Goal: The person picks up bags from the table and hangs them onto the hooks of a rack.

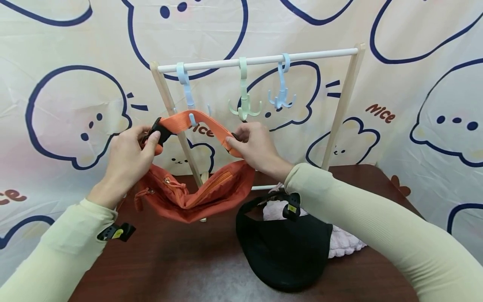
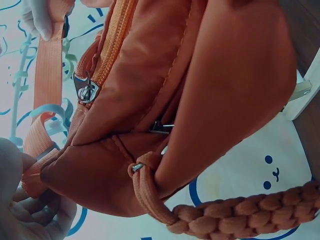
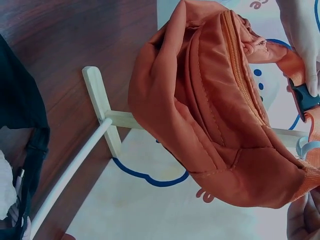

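Observation:
An orange-red waist bag [image 1: 200, 197] hangs in the air below both hands, its zipped front towards me. With thumb and fingers my left hand [image 1: 130, 157] grips the orange strap [image 1: 177, 123] at its black buckle [image 1: 162, 132]. My right hand [image 1: 258, 144] pinches the strap's other end, close to the bag. Between the hands the strap arches at a prong of the left light-blue hook [image 1: 185, 86], which shows in front of the strap. In the left wrist view a braided cord [image 2: 240, 212] dangles from the bag [image 2: 230, 90].
A rack with a white rod [image 1: 264, 61] and wooden posts [image 1: 343, 107] stands on the brown table [image 1: 181, 260]. A green hook [image 1: 244, 96] and another blue hook [image 1: 282, 86] hang rightward. A black bag [image 1: 286, 251] lies over a fluffy pale-pink item [image 1: 345, 243].

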Demonstrator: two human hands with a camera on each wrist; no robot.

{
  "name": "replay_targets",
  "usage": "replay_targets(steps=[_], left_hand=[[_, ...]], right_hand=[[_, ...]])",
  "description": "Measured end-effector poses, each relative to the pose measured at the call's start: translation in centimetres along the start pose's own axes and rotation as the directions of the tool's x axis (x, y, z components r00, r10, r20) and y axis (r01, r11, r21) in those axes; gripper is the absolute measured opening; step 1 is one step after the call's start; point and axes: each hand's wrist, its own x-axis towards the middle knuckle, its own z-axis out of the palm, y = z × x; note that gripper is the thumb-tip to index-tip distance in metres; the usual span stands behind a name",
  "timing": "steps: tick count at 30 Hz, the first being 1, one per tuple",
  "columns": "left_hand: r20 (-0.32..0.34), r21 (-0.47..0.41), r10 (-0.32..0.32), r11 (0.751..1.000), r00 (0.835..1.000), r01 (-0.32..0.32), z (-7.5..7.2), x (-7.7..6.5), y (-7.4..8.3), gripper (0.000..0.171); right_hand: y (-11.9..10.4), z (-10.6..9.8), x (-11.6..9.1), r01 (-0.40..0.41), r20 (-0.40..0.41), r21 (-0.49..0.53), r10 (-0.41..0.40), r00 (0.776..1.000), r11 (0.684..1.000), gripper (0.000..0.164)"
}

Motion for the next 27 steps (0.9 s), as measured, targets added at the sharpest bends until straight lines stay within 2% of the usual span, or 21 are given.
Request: replay_targets(steps=[10, 17, 27], left_hand=[[-0.016, 0.003, 0.034, 0.999, 0.999, -0.034, 0.6, -0.2, -0.1, 0.032], [0.023, 0.004, 0.013, 1.0, 1.0, -0.013, 1.0, -0.5, -0.3, 0.034], [0.079, 0.005, 0.018, 1.0, 0.997, -0.018, 1.7, -1.0, -0.3, 0.033]], right_hand=[[0.3, 0.5, -0.3, -0.02, 0.032, -0.006, 0.02, 0.999, 1.0, 0.013], [0.4, 0.8, -0.4, -0.022, 0.043, -0.033, 0.023, 0.999, 0.999, 0.013], [0.8, 1.2, -0.8, -0.033, 0.069, -0.062, 0.038, 0.997, 0.997, 0.012]])
